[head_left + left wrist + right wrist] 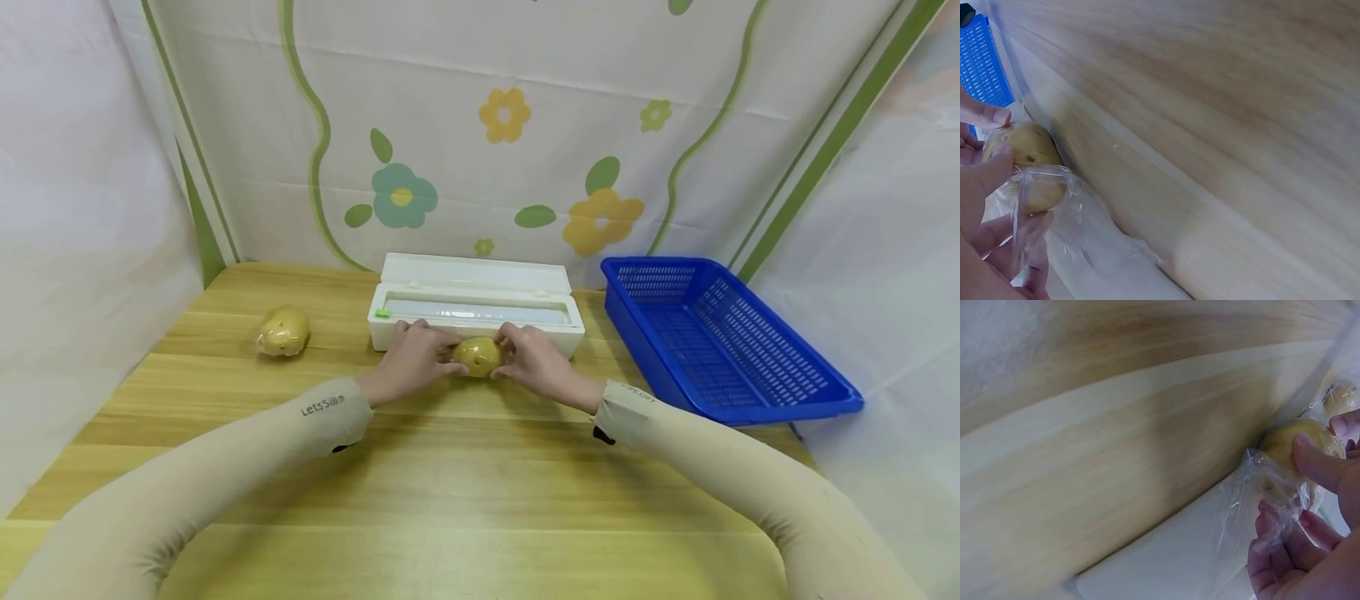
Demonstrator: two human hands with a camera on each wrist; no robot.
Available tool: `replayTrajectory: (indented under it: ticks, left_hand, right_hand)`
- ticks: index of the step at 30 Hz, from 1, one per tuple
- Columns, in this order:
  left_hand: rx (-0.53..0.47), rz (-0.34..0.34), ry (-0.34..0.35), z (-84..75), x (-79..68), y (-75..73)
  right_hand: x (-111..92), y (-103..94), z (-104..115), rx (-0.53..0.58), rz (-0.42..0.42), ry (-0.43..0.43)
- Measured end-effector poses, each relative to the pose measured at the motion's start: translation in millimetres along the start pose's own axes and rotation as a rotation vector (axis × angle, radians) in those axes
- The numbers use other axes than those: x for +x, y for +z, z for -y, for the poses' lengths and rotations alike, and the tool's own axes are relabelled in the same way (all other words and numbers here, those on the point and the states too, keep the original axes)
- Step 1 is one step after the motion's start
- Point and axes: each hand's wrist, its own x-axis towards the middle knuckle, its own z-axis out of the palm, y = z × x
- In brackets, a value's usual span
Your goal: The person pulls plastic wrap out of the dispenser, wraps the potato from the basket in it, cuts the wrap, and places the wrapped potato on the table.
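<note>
Between my two hands is a potato [477,357], held just in front of a white cling film box [476,328]. Clear cling film [1085,215] covers part of the potato and hangs loose from it in the left wrist view. My left hand [415,360] grips the potato's left end, its thumb [995,167] pressed on the skin. At the other end my right hand [542,367] holds it with the thumb on top, while its curled fingers [1291,550] catch a bunched piece of film [1282,522]. The fingers behind the potato are partly hidden.
The box's lid [476,272] stands open, showing the film roll [480,313] and a green slider [382,313]. A second potato [285,331], shiny with film, lies at the left on the wooden table [450,483]. A blue plastic basket [678,321] stands at the right. A flowered cloth [465,100] hangs behind.
</note>
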Motion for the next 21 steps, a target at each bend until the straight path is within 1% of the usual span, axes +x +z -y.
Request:
replayTrajectory:
  ticks: [5,8,12,15,21]
  left_hand:
    - [0.009,-0.004,0.005,-1.6,-1.1,-2.1]
    - [0.004,-0.019,0.01,-1.8,-2.5,-4.2]
    - [-0.008,-0.041,0.011,-1.4,-4.7,-7.7]
    - [-0.006,-0.041,0.002,0.0,-6.5,-9.8]
    - [-0.05,-0.047,-0.02,3.2,-9.9,-14.1]
  right_hand:
    - [-1.7,-1.9,-3.1,-0.003,0.005,-0.033]
    - [-2.0,-2.6,-3.8,-0.048,-0.002,-0.052]
    - [-3.3,-3.1,-4.5,-0.141,-0.033,-0.076]
    - [-4.5,-3.7,-4.6,-0.196,-0.048,-0.089]
    - [-5.2,-7.5,-1.6,-0.243,-0.051,-0.097]
